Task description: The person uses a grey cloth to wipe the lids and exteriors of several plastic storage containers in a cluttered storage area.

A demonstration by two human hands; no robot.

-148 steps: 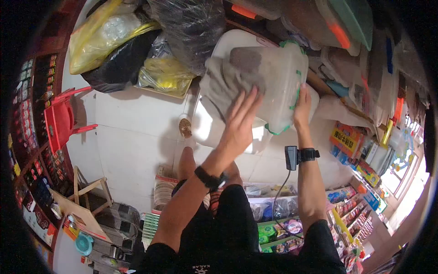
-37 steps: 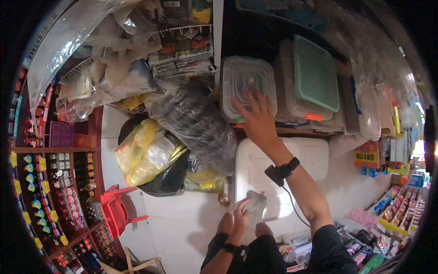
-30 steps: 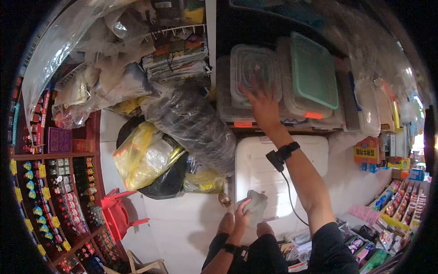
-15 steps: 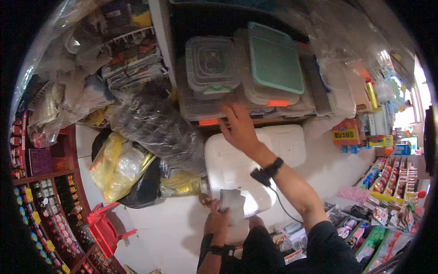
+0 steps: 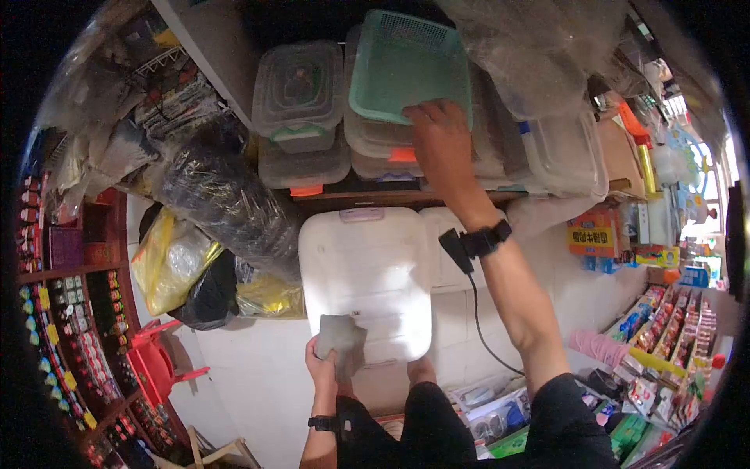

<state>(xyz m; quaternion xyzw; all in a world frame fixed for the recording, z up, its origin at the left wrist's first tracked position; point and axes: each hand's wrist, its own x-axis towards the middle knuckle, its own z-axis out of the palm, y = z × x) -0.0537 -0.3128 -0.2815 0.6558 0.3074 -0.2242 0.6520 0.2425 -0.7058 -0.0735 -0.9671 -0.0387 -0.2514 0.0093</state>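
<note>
Orange box (image 5: 591, 231): dark Chinese characters on a yellow panel, too small to read.
Clear lidded box (image 5: 301, 78): reddish sticker inside, not legible.
Shelf bottles (image 5: 48, 309): yellow labels, writing blurred.
Rack packets (image 5: 664, 344): print unreadable.

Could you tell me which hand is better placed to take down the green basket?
Right: the right hand rests on the edge of the green basket on the shelf, while the left hand is low down, holding a grey cloth.

Fisheye view, dark vignetted corners, daylight glare at right.
</note>
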